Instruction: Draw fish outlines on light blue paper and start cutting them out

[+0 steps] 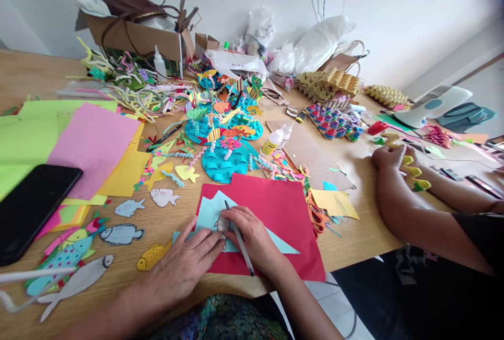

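Note:
My right hand (254, 235) is closed around a pen (244, 253), its tip on a light blue paper sheet (281, 244). My left hand (181, 264) lies flat on the same sheet, fingers stretched out and pressing beside a small whitish cutout (223, 224), mostly covered by my fingers. An outline is drawn on the blue paper just left of the cutout. Underneath lies a red sheet (271, 198) at the table's front edge. Left of my hands are a yellow spotted paper fish (153, 256), a grey paper fish (122, 234) and several other fish cutouts.
Blue paper discs (224, 164) with colourful fish stand behind the red sheet, near glue bottles (271, 142). A black phone (37, 208) lies on coloured paper at left. Orange scissors (316, 216) lie right. Another person's hands (389, 158) hold yellow-green pieces. Egg cartons (328, 85) sit behind.

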`<state>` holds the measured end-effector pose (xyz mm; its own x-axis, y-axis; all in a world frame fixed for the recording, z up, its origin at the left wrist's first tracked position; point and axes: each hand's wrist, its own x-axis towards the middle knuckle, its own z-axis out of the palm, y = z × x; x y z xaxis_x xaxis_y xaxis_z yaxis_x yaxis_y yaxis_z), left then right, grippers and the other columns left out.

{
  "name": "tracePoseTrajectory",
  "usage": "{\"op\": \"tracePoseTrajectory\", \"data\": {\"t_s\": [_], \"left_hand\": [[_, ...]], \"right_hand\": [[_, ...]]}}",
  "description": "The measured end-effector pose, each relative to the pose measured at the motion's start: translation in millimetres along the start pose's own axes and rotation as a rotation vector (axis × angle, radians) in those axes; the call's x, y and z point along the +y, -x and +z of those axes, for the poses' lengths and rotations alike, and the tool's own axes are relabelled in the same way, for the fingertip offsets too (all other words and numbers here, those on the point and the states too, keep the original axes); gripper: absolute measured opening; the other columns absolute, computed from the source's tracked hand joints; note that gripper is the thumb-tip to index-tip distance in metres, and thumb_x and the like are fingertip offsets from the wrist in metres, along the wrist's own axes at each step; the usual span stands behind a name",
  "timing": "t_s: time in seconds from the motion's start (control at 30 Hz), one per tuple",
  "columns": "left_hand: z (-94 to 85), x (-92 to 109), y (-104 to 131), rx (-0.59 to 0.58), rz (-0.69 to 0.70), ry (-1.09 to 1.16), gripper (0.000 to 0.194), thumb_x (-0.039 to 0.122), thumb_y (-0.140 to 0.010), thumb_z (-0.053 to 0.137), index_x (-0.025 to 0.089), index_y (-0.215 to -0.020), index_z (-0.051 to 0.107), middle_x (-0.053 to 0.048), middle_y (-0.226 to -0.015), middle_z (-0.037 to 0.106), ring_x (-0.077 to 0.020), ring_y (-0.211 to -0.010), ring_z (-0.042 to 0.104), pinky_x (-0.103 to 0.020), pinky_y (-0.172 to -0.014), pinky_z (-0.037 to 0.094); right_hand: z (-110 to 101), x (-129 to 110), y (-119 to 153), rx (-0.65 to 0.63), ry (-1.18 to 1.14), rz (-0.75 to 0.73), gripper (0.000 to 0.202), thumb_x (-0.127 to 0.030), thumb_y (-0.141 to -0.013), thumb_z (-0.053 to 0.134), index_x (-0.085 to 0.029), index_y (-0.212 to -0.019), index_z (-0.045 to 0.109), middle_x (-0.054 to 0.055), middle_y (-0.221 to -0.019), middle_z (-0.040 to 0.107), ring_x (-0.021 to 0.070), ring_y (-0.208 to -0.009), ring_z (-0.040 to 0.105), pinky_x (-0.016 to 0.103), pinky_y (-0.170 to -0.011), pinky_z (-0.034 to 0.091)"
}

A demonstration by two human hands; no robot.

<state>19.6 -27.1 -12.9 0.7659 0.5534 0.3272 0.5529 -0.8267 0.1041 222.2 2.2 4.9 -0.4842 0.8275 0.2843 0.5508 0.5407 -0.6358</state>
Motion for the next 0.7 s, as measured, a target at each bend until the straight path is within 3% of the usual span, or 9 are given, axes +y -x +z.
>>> {"op": "tracePoseTrajectory", "data": {"t_s": [0.27,0.5,0.7], "left_hand": [[-1.1,-0.1,0.3,-0.030,0.002,0.008,0.033,0.017,-0.097,0.031,0.017,-0.122,0.051,-0.005,-0.120,0.058,-0.0197,-0.112,0.044,-0.044,-0.109,0.006],[-4.5,-3.3,-4.4,-0.051,0.002,-0.009,0.029,0.019,-0.094,0.039,0.018,-0.118,0.054,-0.010,-0.122,0.055,-0.0225,-0.109,0.047,-0.047,-0.103,0.021],[-4.8,0.8,-12.0,-0.028,-0.060,0.004,0.032,0.013,-0.095,0.034,0.013,-0.122,0.050,-0.007,-0.115,0.061,-0.0204,-0.104,0.050,-0.044,-0.103,0.022]], "right_hand": [[0.7,0.7,0.3,0.007,-0.004,-0.007,0.031,-0.012,-0.081,0.061,-0.016,-0.112,0.056,0.012,-0.103,0.064,0.0221,-0.100,0.055,0.034,-0.085,0.049],[1.0,-1.2,-0.2,0.002,-0.002,-0.001,0.028,-0.014,-0.083,0.058,-0.017,-0.111,0.057,0.011,-0.102,0.064,0.0220,-0.100,0.056,0.035,-0.085,0.049],[-7.5,-5.9,-2.5,0.012,-0.031,0.036,0.023,-0.021,-0.087,0.054,-0.019,-0.110,0.059,0.010,-0.102,0.065,0.0219,-0.098,0.058,0.034,-0.085,0.048]]}}
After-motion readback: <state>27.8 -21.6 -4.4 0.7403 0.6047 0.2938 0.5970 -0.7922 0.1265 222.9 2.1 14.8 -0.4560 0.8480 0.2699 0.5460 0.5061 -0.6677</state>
